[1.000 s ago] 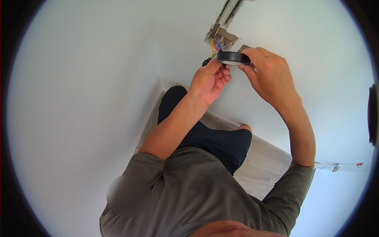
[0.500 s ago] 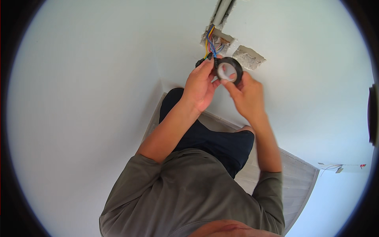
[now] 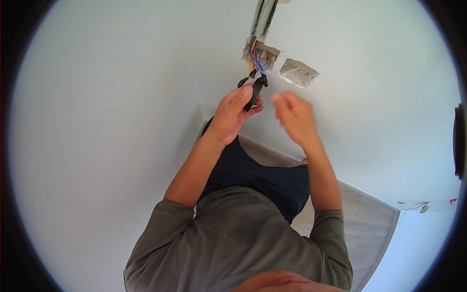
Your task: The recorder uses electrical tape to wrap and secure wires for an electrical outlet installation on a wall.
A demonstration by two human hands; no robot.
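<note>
A roll of black electrical tape [image 3: 254, 95] is pinched in my left hand [image 3: 230, 115], thumb on its near face and fingers behind. The roll is turned nearly edge-on. Just beyond it, blue, yellow and red wires [image 3: 253, 57] come out of the wall box, their ends wrapped in black. One black-wrapped wire end [image 3: 264, 80] is right by the top of the roll; whether they touch I cannot tell. My right hand [image 3: 296, 117] is apart from the roll, off to its right. Its fingers are curled and smeared by motion, and no held thing shows.
The wires sit in a rough wall cutout, with a grey conduit [image 3: 265, 19] in a channel above it. A second shallow cutout [image 3: 298, 73] is to the right. Thin wires and small plates [image 3: 424, 208] show on the far right wall. Plank flooring [image 3: 360, 214] lies below.
My right hand has let go of the tape roll and moved slightly down, away from it. My left hand has drawn the roll lower and turned it from face-on to edge-on.
</note>
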